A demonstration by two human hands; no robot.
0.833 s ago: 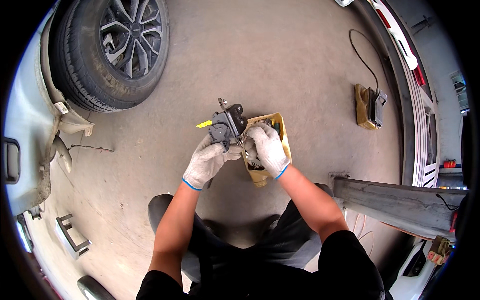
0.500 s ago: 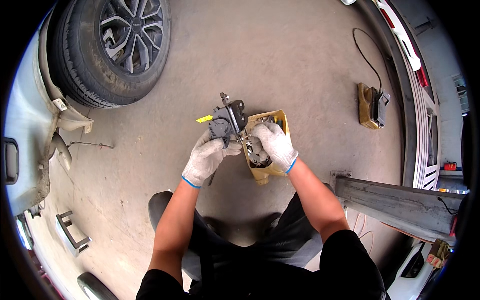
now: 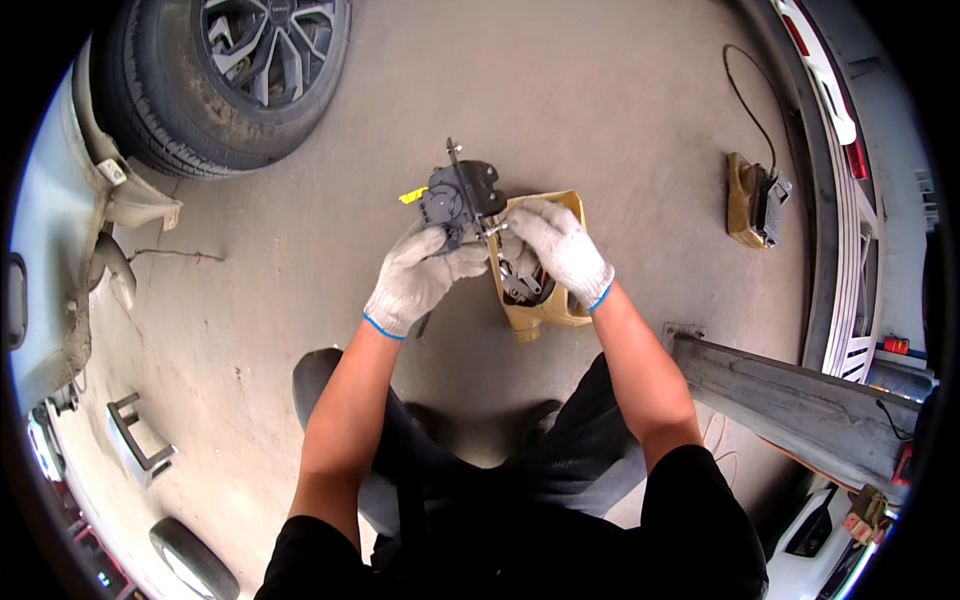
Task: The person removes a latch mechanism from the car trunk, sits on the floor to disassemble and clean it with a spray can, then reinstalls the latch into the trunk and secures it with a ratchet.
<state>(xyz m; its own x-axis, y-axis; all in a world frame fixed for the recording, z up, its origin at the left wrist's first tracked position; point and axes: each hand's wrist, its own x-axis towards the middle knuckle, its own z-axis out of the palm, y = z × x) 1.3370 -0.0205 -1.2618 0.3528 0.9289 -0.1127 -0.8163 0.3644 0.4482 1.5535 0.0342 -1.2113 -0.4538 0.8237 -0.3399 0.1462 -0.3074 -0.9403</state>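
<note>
In a white knit glove with blue cuff, my left hand point(image 3: 420, 275) grips a dark latch mechanism point(image 3: 452, 200) from below, its thumb on the housing's lower edge. The mechanism has a metal bracket sticking up and a bright yellow tab on its left. My right hand point(image 3: 560, 250), gloved alike, has its fingers closed at a small silvery fitting point(image 3: 495, 229) on the mechanism's lower right. Below both hands, a yellow cut plastic container point(image 3: 570, 205) holds several metal tools or parts, partly hidden by my right hand.
A vehicle wheel point(image 3: 230, 110) and pale body panel point(image 3: 50, 200) are at left, with a metal frame point(image 3: 135, 440) and loose tire point(image 3: 185, 555) lower down. A steel beam point(image 3: 780, 400) lies at lower right. A second yellow container point(image 3: 745, 200) with a cable stands at right.
Both hands and the latch mechanism have moved upward in the view, my right hand also slightly rightward. The surroundings have shifted slightly as the view moves.
</note>
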